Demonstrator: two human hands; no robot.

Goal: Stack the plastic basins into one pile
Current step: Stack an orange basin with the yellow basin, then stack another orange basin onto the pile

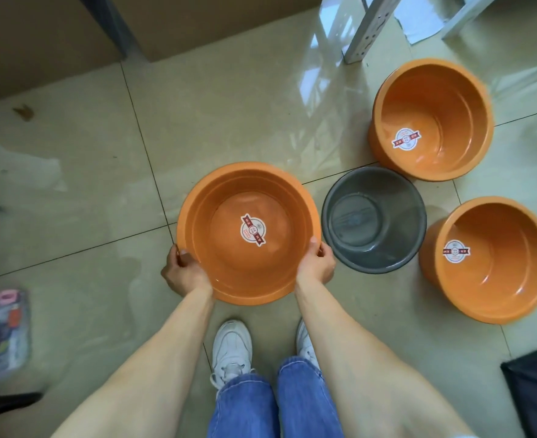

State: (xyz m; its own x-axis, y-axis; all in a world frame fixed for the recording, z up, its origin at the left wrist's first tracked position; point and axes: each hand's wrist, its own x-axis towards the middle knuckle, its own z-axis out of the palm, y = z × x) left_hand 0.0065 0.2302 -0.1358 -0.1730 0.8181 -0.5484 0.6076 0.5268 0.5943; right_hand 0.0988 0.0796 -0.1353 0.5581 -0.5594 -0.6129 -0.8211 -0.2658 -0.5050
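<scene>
Head view: your left hand and right hand each clamp the rim of the orange basin, held above the floor just left of the grey basin. Two more orange basins sit right. Risk: tilted entry jams rims; the grey one looks smaller, so nesting order matters.

glossy plastic basins — shiny tiled floor

Four basins spread on the floor

The held basin sits between the left hand and right hand. Just right lies a smaller basin; behind that one stands another basin, and right of it the nearest basin.
</scene>
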